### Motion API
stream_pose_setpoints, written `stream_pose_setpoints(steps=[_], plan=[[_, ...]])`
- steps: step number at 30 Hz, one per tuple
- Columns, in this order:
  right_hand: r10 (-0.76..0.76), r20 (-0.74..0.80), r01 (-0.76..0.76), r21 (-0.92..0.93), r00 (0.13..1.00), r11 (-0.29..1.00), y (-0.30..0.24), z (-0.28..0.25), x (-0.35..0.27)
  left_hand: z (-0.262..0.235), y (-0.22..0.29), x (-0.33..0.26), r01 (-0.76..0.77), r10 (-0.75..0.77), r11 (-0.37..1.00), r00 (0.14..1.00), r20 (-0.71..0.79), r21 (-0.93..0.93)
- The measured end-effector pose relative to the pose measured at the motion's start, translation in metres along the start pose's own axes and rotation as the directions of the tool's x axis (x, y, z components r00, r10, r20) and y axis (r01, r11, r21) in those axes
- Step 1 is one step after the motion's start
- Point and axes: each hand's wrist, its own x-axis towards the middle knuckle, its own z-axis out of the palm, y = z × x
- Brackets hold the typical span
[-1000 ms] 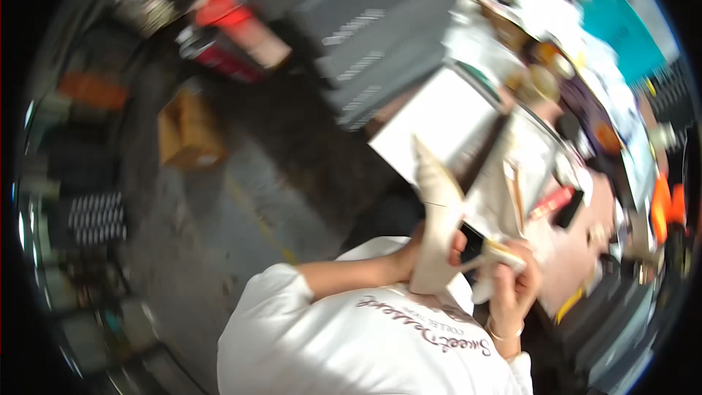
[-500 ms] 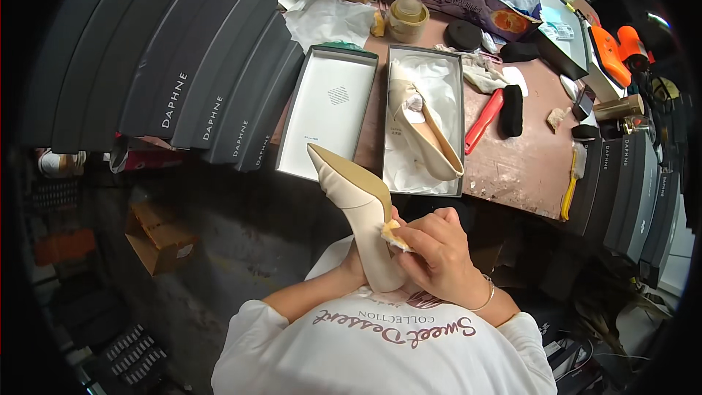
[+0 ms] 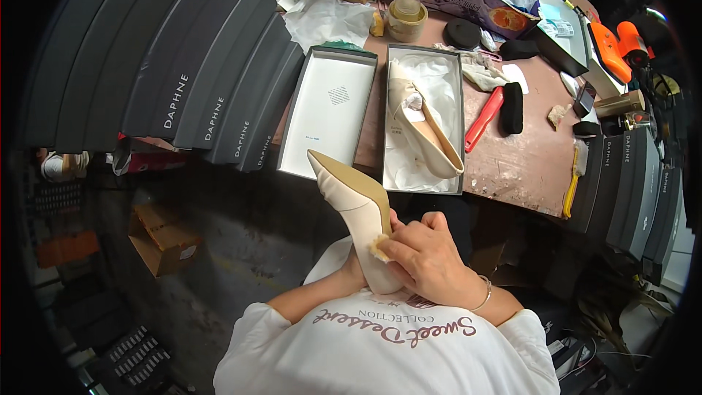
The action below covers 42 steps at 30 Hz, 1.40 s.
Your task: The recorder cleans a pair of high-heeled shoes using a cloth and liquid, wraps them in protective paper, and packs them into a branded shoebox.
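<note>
A cream pointed-toe shoe [image 3: 356, 213] stands tilted before my chest, its toe up to the left and its tan sole to the right. My left hand [image 3: 351, 271] is closed on the shoe from behind and the left side; most of its fingers are hidden. Pinched in my right hand [image 3: 425, 254] is a small yellowish piece of sponge [image 3: 379, 247], pressed against the shoe's side near the heel. A matching shoe [image 3: 431, 143] lies on white tissue paper in the open shoebox [image 3: 461, 117] on the table.
Left of the shoebox lies its white-lined lid [image 3: 325, 121]. Stacked grey boxes [image 3: 190, 51] rise at the left, with more [image 3: 621, 175] at the right. On the table are a bottle in a tape roll [image 3: 407, 18], a red-handled tool [image 3: 484, 120], a black brush [image 3: 512, 108] and a yellow brush [image 3: 572, 186].
My right hand has shifted slightly left with the sponge, which now sits further across the shoe's side. The shoe's toe has dipped a little.
</note>
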Motion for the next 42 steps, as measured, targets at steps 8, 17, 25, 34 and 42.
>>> stream_pose_setpoints(steps=[8, 17, 25, 34, 42], plan=[[-0.038, 0.016, 0.039, -0.052, 0.999, 0.998, -0.001, 0.0, -0.001, -0.007, 0.0, 0.0, -0.093, 0.074, 0.976, 0.992, 0.102, 0.195], [-0.024, 0.071, 0.017, 0.096, 0.997, 0.995, 0.001, -0.009, 0.0, 0.006, 0.008, 0.004, 0.003, -0.009, 0.99, 0.999, 0.045, 0.138], [0.267, -0.133, -0.164, 0.516, 0.955, 0.841, 0.023, -0.056, -0.013, 0.007, 0.022, 0.015, 0.134, -0.108, 0.949, 0.989, 0.104, -0.285], [0.284, -0.199, -0.171, 0.446, 0.938, 0.878, 0.026, -0.041, -0.02, 0.016, 0.028, 0.014, 0.187, -0.181, 0.919, 0.982, 0.048, -0.349], [0.124, -0.217, -0.09, 0.16, 0.968, 0.983, 0.016, -0.044, -0.014, 0.02, 0.029, 0.013, 0.153, -0.171, 0.95, 0.984, -0.045, -0.272]])
